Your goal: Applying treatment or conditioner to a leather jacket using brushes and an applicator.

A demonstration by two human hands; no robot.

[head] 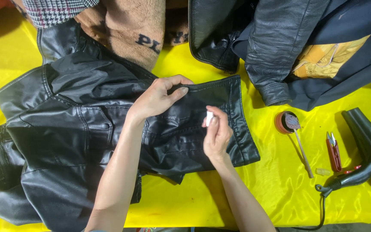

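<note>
Black faux-leather jacket point(78, 129): glossy, creased, spread flat on yellow counter point(271, 184). Left hand point(157, 98) pinches its zippered edge; right hand point(216, 133) clamps a small white piece point(209, 117).

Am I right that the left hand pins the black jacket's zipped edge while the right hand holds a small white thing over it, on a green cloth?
Not quite: the cloth is yellow, not green, as the head view shows. The rest holds: the left hand pins the black jacket at its zipped edge, and the right hand holds a small white thing over it.
</note>
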